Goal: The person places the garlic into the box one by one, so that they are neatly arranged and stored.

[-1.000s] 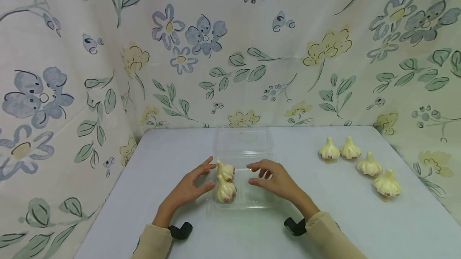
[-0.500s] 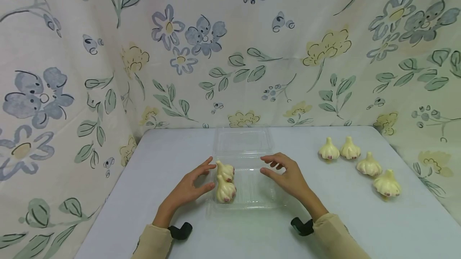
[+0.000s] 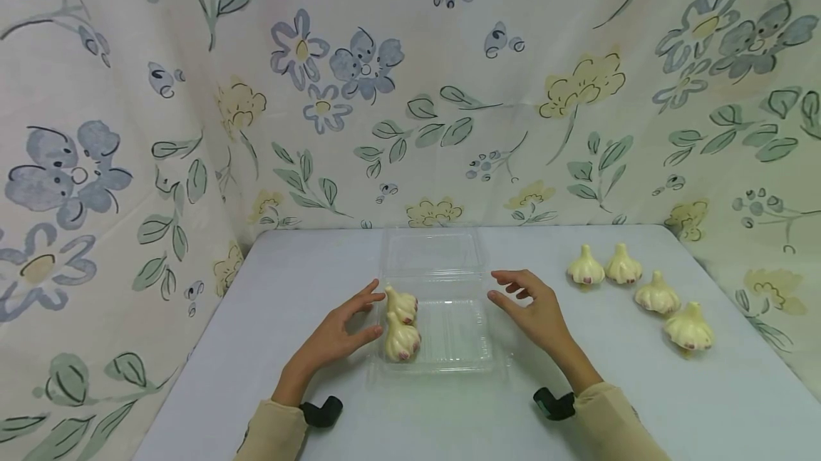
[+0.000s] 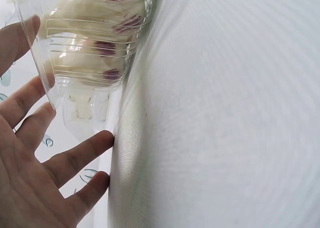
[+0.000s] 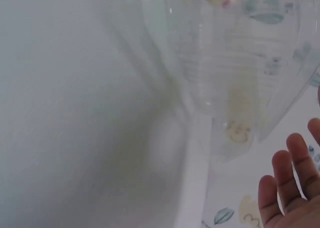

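A clear plastic clamshell box lies with its lid folded back on the white table. Two garlic bulbs, a rear one and a front one, sit in its left side. My left hand is at the box's left rim, thumb and fingers spread; in the left wrist view its fingertips touch the rim. Just beyond the right rim hovers my right hand, fingers loosely bent and holding nothing. The right wrist view shows those fingers apart from the box wall.
Several more garlic bulbs stand in a slanting row at the table's right, from one at the back to one in front. The box lid reaches toward the rear table edge, where a floral curtain hangs.
My right hand has moved right, from above the inside of the box to beyond its right rim. The left hand and the garlic bulbs have stayed put.
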Tool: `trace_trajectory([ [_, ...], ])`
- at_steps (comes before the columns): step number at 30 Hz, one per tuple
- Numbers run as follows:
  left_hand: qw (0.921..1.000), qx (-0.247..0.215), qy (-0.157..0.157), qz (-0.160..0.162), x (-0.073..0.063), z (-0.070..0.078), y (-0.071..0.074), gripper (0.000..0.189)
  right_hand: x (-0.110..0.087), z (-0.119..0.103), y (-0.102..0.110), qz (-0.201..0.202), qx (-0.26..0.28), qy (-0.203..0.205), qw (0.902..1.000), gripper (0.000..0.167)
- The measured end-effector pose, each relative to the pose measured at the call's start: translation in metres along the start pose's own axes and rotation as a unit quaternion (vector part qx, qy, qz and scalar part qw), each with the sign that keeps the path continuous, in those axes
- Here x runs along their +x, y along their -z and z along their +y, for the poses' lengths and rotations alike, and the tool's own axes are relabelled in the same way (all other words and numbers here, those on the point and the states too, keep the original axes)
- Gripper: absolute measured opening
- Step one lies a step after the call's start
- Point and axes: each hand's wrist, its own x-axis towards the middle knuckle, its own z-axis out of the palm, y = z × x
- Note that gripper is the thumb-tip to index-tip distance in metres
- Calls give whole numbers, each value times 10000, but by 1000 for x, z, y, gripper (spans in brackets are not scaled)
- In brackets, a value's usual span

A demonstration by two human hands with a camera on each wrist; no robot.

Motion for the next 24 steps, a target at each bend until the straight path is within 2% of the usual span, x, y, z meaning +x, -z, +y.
trace_trajectory([
  [7,10000,8,-49,22,0,-1,0,57,-3,13,9,284,-190,-282,9990,34],
  [14,10000,-27,53,-26,0,2,0,59,-4,22,19,681,-119,-643,9955,33],
  [24,10000,-24,74,-21,0,1,0,60,-7,30,35,1356,-231,-1353,9812,35],
])
